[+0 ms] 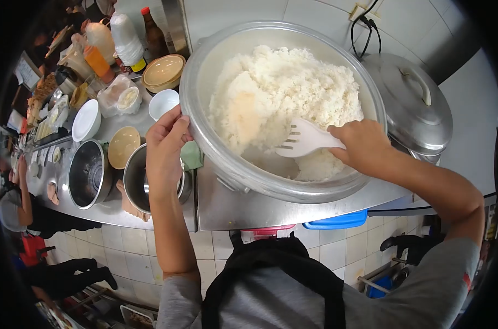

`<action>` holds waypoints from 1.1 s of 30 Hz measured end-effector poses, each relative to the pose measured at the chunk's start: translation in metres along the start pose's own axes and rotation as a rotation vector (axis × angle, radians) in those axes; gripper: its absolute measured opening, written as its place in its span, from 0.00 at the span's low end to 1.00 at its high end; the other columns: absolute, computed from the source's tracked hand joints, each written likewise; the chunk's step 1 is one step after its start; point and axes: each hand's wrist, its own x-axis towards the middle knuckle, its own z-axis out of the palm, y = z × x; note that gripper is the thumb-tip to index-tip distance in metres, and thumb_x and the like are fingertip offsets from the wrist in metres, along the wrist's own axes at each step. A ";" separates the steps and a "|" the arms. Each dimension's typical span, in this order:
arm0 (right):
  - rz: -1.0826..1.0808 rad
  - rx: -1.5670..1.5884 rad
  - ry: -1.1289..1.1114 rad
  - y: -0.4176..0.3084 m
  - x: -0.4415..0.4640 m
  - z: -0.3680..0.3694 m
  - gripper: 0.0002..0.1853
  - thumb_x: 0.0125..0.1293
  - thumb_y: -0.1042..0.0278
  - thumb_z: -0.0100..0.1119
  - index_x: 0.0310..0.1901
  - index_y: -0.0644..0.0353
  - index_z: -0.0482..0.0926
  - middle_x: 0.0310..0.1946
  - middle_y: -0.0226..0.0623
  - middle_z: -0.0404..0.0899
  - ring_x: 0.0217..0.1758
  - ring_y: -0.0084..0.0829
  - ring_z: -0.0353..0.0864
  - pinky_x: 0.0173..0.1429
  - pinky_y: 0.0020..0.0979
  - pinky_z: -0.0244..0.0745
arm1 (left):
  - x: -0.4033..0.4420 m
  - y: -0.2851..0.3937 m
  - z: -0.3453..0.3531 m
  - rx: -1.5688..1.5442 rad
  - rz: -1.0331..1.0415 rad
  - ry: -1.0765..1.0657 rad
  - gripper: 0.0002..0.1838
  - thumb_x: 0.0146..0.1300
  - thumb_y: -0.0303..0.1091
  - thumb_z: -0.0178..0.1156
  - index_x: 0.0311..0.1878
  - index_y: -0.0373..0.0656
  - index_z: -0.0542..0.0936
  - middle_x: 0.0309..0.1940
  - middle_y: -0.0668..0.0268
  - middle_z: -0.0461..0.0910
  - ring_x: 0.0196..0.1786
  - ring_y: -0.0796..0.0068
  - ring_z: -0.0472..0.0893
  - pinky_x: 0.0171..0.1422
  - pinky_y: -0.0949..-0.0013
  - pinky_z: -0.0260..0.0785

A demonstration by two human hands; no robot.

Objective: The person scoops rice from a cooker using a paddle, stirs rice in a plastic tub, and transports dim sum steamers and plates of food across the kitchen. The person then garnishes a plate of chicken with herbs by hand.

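Gripping the handle of a white, flat paddle with slots (310, 139), the right hand (365, 147) is closed, and the paddle's toothed end touches the fluffy white rice (293, 71). The rice is inside a big, round, silver metal pot (293, 192) on a shiny steel table (227, 214). The left hand (167, 134) is partly closed at the pot's left rim, with its thumb up; I can't tell how tightly it holds on.

The rice looks soft and sticky, so it should come up in clumps and may cling to the paddle. The paddle seems light and stiff, and its handle is the best place to hold. The full pot must be heavy, and its smooth rim may be slippery if wet. Both sides of that thick rim are good places to hold it steady.
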 end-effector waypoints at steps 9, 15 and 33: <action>-0.105 0.189 0.214 -0.009 0.074 0.008 0.13 0.48 0.62 0.59 0.33 0.61 0.77 0.24 0.44 0.77 0.30 0.41 0.77 0.34 0.38 0.71 | -0.001 0.009 -0.005 0.011 -0.086 -0.043 0.20 0.55 0.29 0.56 0.51 0.29 0.71 0.34 0.66 0.77 0.30 0.86 0.71 0.37 0.81 0.65; -0.277 -0.228 0.143 -0.065 0.114 -0.058 0.06 0.46 0.71 0.57 0.27 0.61 0.78 0.26 0.41 0.79 0.31 0.37 0.79 0.34 0.34 0.72 | 0.001 0.005 -0.012 0.105 -0.125 -0.027 0.21 0.56 0.31 0.56 0.52 0.31 0.71 0.29 0.73 0.73 0.29 0.86 0.69 0.35 0.82 0.63; -0.291 -0.367 0.723 0.016 0.079 -0.059 0.04 0.47 0.76 0.51 0.27 0.62 0.73 0.21 0.44 0.71 0.27 0.44 0.71 0.34 0.41 0.65 | -0.335 -0.026 -0.062 0.203 -0.055 0.342 0.20 0.49 0.25 0.61 0.48 0.41 0.74 0.25 0.69 0.74 0.28 0.82 0.73 0.34 0.76 0.67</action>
